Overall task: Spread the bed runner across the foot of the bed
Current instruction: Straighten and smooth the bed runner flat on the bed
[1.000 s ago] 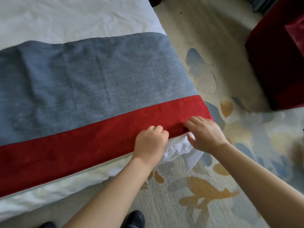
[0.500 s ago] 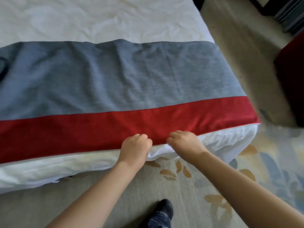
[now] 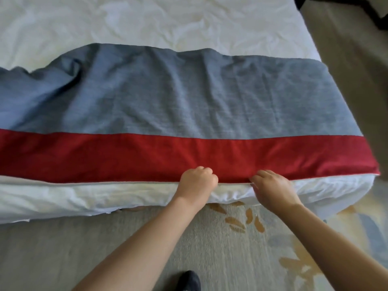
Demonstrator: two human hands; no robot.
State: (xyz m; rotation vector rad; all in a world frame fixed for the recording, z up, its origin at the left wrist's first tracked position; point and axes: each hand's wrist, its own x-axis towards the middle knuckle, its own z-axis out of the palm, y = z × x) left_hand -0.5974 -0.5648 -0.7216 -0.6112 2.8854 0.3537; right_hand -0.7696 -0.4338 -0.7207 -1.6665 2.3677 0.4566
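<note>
One bed (image 3: 147,19), covered in crumpled white bedding, is seen from above, from its foot. One long fabric bed runner (image 3: 189,97) is laid across the foot of the bed, from the left edge of the view to the right side of the mattress. The runner is made up of two strips: a wide grey-blue woven panel on the far side and one narrower red band (image 3: 105,156) along the near side. The grey-blue panel is rumpled, with folds bunched towards the left and a wavy far edge. The red band lies fairly flat. A strip of white bedding (image 3: 84,196) is left showing below the red band, along the bed's near edge.

Two bare hands are seen, both set on the near hem of the red band, close together but not touching, right of the middle. The left hand (image 3: 196,182) is curled into a fist, with the hem gripped under its fingers. The right hand (image 3: 271,189) is bent at the knuckles, its fingertips laid on top of the hem and the thumb seemingly tucked beneath, so that the hem is pinched. Both forearms are bare.

The floor is covered by a pale grey carpet (image 3: 63,248), patterned with orange and blue shapes on the right. One dark shoe (image 3: 190,280) is visible at the bottom edge. A dark piece of furniture (image 3: 378,15) is partly seen in the top right corner.
</note>
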